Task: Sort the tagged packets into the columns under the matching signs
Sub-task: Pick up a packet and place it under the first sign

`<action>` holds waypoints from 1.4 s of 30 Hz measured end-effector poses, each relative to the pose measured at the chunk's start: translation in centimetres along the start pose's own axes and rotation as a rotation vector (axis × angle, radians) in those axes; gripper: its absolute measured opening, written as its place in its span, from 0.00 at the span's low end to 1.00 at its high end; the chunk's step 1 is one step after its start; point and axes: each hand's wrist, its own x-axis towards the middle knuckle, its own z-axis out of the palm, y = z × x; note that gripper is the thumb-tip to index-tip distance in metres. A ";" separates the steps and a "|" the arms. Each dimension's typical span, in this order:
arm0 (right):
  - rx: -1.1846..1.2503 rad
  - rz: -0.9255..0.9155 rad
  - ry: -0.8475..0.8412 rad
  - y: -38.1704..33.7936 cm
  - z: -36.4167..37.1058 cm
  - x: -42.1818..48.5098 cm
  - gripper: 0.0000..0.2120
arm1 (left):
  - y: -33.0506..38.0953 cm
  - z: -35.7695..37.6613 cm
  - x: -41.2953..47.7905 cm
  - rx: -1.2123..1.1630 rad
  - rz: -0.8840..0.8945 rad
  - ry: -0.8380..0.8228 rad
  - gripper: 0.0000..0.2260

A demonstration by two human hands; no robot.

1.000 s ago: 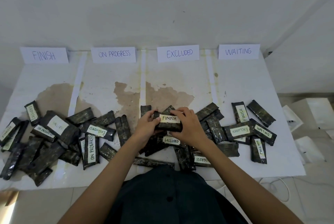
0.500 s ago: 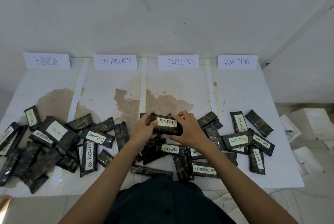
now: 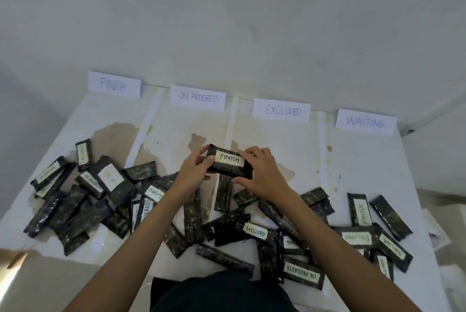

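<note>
Both left hand [image 3: 194,173] and right hand [image 3: 262,175] are gripping the FINISH packet [image 3: 229,164], possibly risking a drop under the ON PROGRESS sign [image 3: 198,98], the FINISH sign [image 3: 114,84] sitting farther left

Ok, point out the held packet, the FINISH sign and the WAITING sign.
held packet [image 3: 229,160], head view, on its white tag.
FINISH sign [image 3: 114,84], head view, middle of the paper.
WAITING sign [image 3: 365,122], head view, middle of the paper.

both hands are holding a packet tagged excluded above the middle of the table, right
No, the tag is misread. In the head view, the packet that the left hand and right hand hold above the middle of the table is tagged FINISH, not EXCLUDED.
</note>
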 end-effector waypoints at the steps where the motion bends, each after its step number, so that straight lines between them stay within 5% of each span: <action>1: -0.006 -0.011 0.002 -0.5 0.1 0.7 0.35 | 0.0 -0.9 0.0 0.016 0.006 0.013 0.18; 12: -0.010 -0.077 -0.035 -7.4 2.5 8.7 0.35 | -0.2 -12.9 1.5 0.260 0.053 0.217 0.20; 25: -0.016 0.003 -0.137 -15.1 12.6 23.2 0.32 | -2.7 -27.0 12.0 0.593 -0.001 0.278 0.24; 42: -0.065 0.098 -0.135 -17.6 25.1 37.2 0.29 | -8.3 -32.7 23.3 0.694 -0.015 0.289 0.26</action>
